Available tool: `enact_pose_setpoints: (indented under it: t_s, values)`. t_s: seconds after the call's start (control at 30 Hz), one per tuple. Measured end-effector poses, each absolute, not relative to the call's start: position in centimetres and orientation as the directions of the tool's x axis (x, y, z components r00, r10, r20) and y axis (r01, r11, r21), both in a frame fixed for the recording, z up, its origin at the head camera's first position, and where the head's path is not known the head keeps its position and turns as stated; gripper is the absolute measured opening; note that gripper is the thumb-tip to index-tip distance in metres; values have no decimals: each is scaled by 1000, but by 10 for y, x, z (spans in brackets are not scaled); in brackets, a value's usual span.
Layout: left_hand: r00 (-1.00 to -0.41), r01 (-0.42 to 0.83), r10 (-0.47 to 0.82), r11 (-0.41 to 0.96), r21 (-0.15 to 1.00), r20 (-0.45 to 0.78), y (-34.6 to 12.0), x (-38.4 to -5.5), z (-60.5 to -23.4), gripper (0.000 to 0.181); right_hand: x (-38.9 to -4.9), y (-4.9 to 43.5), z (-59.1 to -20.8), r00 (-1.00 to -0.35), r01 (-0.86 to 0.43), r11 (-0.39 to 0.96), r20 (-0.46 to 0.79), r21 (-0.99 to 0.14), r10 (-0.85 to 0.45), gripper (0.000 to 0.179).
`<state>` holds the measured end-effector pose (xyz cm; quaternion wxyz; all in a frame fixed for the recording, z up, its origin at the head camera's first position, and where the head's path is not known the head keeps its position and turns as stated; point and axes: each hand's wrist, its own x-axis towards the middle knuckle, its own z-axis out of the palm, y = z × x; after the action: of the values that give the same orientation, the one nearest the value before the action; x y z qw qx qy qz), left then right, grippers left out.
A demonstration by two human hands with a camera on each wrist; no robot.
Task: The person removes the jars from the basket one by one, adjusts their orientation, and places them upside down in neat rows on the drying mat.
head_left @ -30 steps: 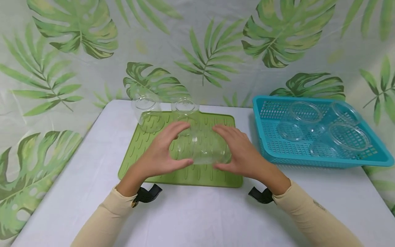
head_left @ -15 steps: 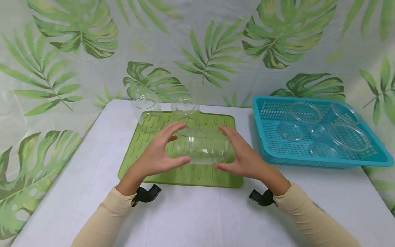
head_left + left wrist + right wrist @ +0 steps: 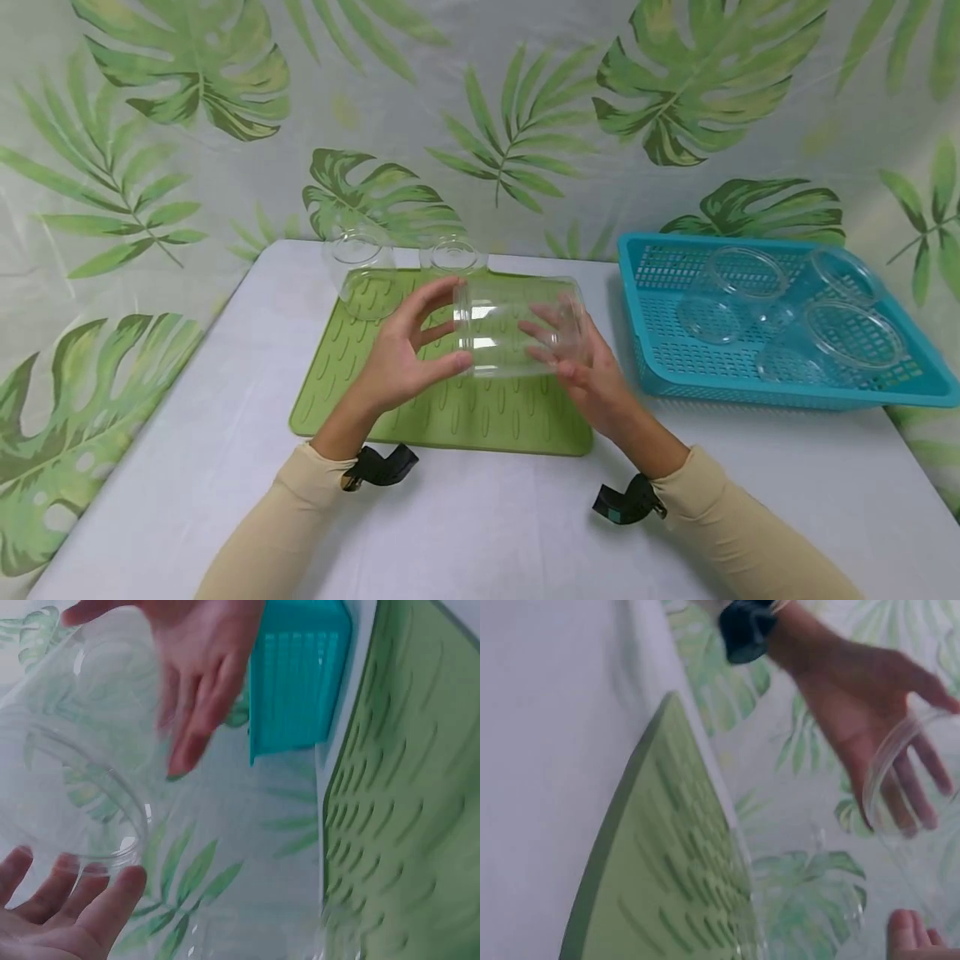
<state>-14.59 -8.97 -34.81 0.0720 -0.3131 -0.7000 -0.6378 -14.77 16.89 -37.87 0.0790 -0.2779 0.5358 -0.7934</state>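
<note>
A clear cup [image 3: 510,325] lies sideways in the air above the green ribbed mat [image 3: 480,417], its ringed rim toward the left. My left hand [image 3: 408,346] grips the rim end between thumb and fingers. At the other end my right hand [image 3: 592,367] holds the cup, thumb in front and fingers seen through the clear wall. In the left wrist view the left fingers [image 3: 90,892] touch the rim from below. Only the right fingertips [image 3: 911,930] show low in the right wrist view. Two more clear cups, one at the left [image 3: 367,279] and one beside it [image 3: 453,254], stand at the mat's back.
To the right is a blue plastic basket [image 3: 637,333] with several clear cups [image 3: 840,342] in it. A white cloth [image 3: 480,525] covers the table. Behind hangs a leaf-printed curtain [image 3: 525,108].
The cup has risen slightly and shifted right, turning a little. My left hand has moved right to its rim; my right hand has turned, fingers now behind the cup.
</note>
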Motion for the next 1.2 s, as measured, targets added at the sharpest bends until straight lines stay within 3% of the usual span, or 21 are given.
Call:
enact_pose_setpoints:
  t_s: [0.13,0.33,0.5,0.73,0.9,1.2]
  values:
    - [-805,479,312,-161,863,505,-80,-149,-353,87,-146,165,-377,-828,-171,-572,431,-802,-358,76]
    - [-821,396,312,-293,870,478,-76,-148,-354,90,-140,160,-371,-845,-191,-572,430,-798,-318,93]
    - [-824,392,324,-266,881,465,-79,-146,-356,93,-140,159,-370,-849,-213,-547,431,-809,-306,88]
    - [-814,445,332,-172,879,477,-83,-141,-360,99,-138,160,-371,-843,-226,-520,432,-824,-320,82]
    - [-810,505,325,-35,862,488,-90,-135,-360,91,-136,160,-370,-846,-233,-503,428,-832,-317,85]
    - [-730,678,355,268,685,584,-117,-118,-361,80,-128,179,-357,-858,-251,-492,427,-834,-286,83]
